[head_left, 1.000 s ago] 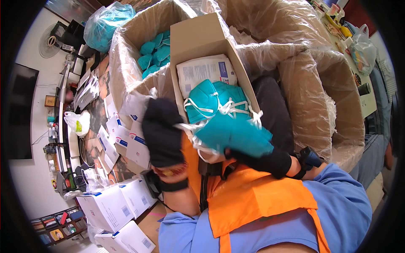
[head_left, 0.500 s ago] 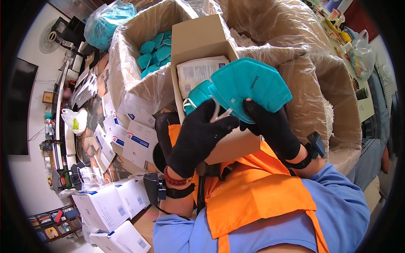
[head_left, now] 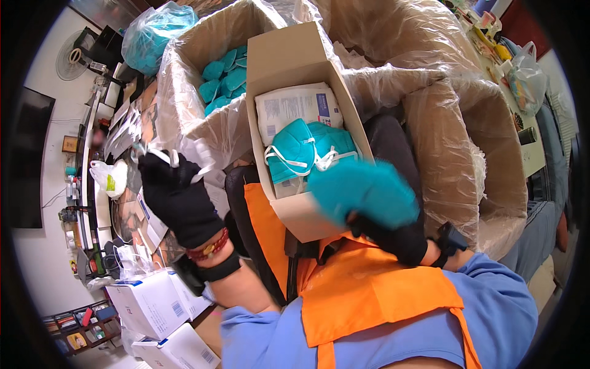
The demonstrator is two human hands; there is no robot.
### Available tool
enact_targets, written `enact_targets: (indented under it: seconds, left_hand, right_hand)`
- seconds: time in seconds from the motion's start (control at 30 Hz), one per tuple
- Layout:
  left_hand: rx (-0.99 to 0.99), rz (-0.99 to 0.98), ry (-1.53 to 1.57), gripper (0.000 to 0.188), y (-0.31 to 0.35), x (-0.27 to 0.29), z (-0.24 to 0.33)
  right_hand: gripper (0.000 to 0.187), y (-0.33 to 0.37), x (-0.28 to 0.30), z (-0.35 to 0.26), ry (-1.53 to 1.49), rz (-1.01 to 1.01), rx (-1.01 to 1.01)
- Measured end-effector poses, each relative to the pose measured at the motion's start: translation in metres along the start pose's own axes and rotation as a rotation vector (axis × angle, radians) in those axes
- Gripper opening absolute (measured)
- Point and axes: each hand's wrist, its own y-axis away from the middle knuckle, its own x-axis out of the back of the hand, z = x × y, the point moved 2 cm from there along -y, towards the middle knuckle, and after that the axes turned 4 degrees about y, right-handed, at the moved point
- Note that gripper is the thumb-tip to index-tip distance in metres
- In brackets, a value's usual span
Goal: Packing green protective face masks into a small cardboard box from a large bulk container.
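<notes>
The biggest things are the tall boxes, all lined with clear plastic. The left tall box (head_left: 212, 141) has a pile of blue-green masks (head_left: 230, 80) in it. The back tall box (head_left: 399, 34) and the right tall box (head_left: 504, 166) have wrinkly plastic inside, and I cannot tell what else is in them.

The brown box (head_left: 286, 52) is smaller and stands open in front of the person. White packets (head_left: 279, 107) lie flat in it, and two face masks (head_left: 295, 147) with white straps lie on top, side by side. White boxes (head_left: 150, 307) sit in a stack low on the left. A clear bag (head_left: 158, 37) at the top left is full of blue-green things.

The left hand (head_left: 178, 194), in a black glove, is up to the left of the brown box. Its fingers are curled tight on white bands (head_left: 163, 157). The right hand (head_left: 390, 237), gloved too, has its fingers closed on the near edge of one mask (head_left: 369, 190). That mask is blurry and hangs over the near right corner of the brown box.
</notes>
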Motion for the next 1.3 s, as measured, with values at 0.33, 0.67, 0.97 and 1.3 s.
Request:
enact_targets:
  seconds: [0.33, 0.67, 0.97, 1.3]
  left_hand:
    - [0.29, -0.093, -1.063, 0.057, 0.054, -0.133, -0.101]
    - [0.328, 0.152, -0.903, 0.024, 0.047, -0.073, -0.087]
    - [0.265, -0.144, -0.74, 0.05, 0.059, -0.04, -0.121]
    - [0.569, -0.037, -0.755, 0.038, 0.049, -0.084, -0.137]
  right_hand:
    - [0.061, -0.065, -0.005, -0.065, 0.706, 0.034, 0.449]
    - [0.05, -0.077, 0.035, -0.021, 0.026, 0.001, 0.054]
    - [0.024, -0.088, 0.009, -0.057, 0.616, 0.061, 0.394]
    - [0.024, -0.093, 0.014, -0.048, 0.668, 0.246, 0.554]
